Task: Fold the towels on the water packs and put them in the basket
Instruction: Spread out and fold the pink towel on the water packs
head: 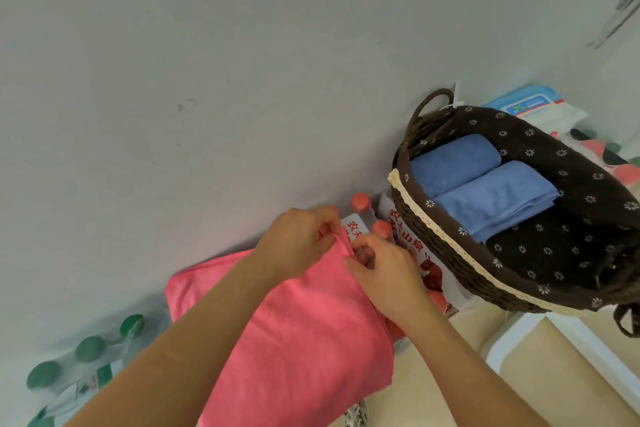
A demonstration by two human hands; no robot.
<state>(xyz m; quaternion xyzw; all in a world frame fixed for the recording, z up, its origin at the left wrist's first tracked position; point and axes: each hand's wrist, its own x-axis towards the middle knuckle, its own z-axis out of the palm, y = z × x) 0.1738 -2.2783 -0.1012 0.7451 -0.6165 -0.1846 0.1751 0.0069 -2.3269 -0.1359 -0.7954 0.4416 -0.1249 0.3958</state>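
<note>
**Pink towel pinched at its top corner, on the water packs**

Fingers [329, 218] of the left hand [301, 239]: curled, pinching a raised ridge of cloth at the upper right corner of the pink towel [294, 340], just below the centre of the frame. Fingers [360, 248] of the right hand [384, 267]: curled likewise, gripping the same corner from the right, almost touching the left hand. Both forearms bare, crossing the towel from the bottom edge of the frame.

Under the hands, the pink towel itself: laid flat, more than one layer showing along its right edge, stretching from mid-frame down to the bottom edge.

Just beyond the gripped corner, a water pack [412, 246] in white wrap with red print, red caps [360, 202] poking out above the hands, between towel and basket. At lower left, green-capped bottles [90, 348], right beside the towel's left edge.

At right of frame, the basket [446, 246]: dark woven wall, cream trim, brown flowered lining, a loop handle at its top end, resting against the red-printed pack. Inside, at its upper left end, two blue towels [491, 201], folded, side by side and touching.

Behind the basket, upper right, a blue and white packet [533, 107]. Across the upper left, a pale grey wall [207, 80].
</note>
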